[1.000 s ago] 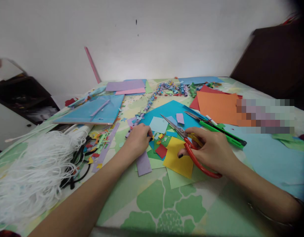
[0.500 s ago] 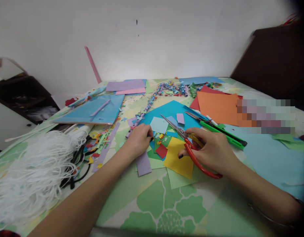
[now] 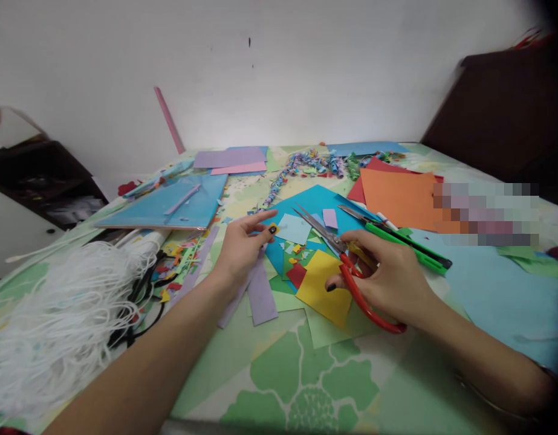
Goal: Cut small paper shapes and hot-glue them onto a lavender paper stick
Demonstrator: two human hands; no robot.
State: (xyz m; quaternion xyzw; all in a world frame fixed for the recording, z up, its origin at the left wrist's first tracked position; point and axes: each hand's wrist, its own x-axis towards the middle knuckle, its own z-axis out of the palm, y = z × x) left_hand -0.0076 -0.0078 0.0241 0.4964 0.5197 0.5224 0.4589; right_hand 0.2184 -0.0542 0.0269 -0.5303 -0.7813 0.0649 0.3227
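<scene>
Inspecting our left hand (image 3: 242, 244), we find a scrap (image 3: 276, 227) pinched at the thumb tip, best held lightly by its edge. Our right hand (image 3: 394, 272) grips the scissors (image 3: 337, 241), blades beyond its fingers, best angled clear of the left fingertips.

Both forearms are bare, with no sleeve in view on either. The left hand (image 3: 243, 246) has slim fingers and a glossy black thumbnail (image 3: 272, 229). The right hand (image 3: 392, 275) has a dark-painted thumbnail (image 3: 331, 287) too, and a thin, loose bracelet (image 3: 491, 400) circles its wrist, dark in places with a dull shine; its finer details are blurred.
</scene>
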